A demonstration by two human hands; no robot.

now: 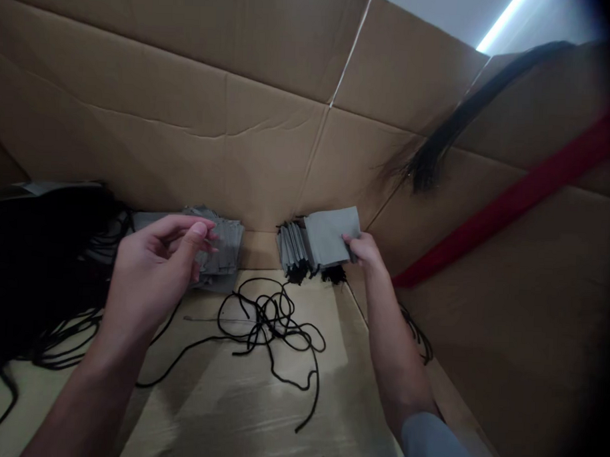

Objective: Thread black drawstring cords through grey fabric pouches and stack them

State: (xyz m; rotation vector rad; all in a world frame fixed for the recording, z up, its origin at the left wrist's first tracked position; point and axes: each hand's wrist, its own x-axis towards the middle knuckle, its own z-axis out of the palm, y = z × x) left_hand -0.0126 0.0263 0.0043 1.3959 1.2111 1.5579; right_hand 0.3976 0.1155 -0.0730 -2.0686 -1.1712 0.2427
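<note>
My right hand grips a flat grey fabric pouch at its right edge, holding it against an upright row of similar grey pouches with black cord ends below. My left hand hovers in front of a flat pile of grey pouches; its fingers are loosely curled, thumb up, and nothing shows in them. A tangle of black cord lies on the table between my hands, with a thin metal needle-like rod beside it.
Cardboard walls close in the back and right side. A heap of black cords fills the left. A bundle of black cords hangs over the right wall, crossed by a red strap. The table is pale.
</note>
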